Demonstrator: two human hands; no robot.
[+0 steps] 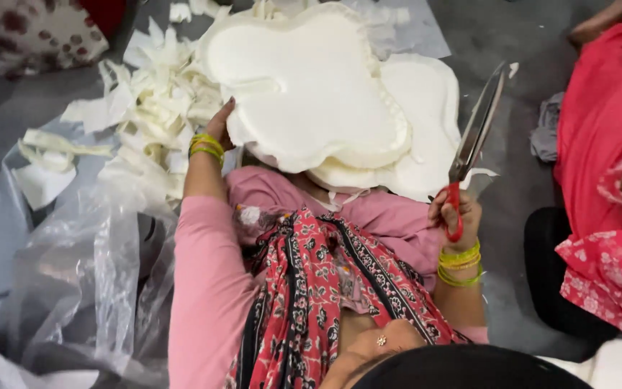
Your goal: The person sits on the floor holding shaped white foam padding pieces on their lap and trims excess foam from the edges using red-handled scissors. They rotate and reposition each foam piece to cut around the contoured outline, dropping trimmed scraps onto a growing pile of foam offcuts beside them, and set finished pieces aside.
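Note:
My left hand grips the left edge of a stack of white foam pads with wavy, lobed outlines, held up over my lap. The top pad is tilted toward me; a second pad shows beneath it on the right. My right hand holds a large pair of scissors by the red handles, blades pointing up and away, right of the pads and apart from them. Both wrists wear yellow-green bangles. A red patterned scarf lies over my pink clothing.
A heap of white foam trimmings lies on the floor at the left. Clear plastic sheeting is crumpled at the lower left. Another person in red patterned clothing sits at the right. The floor is grey.

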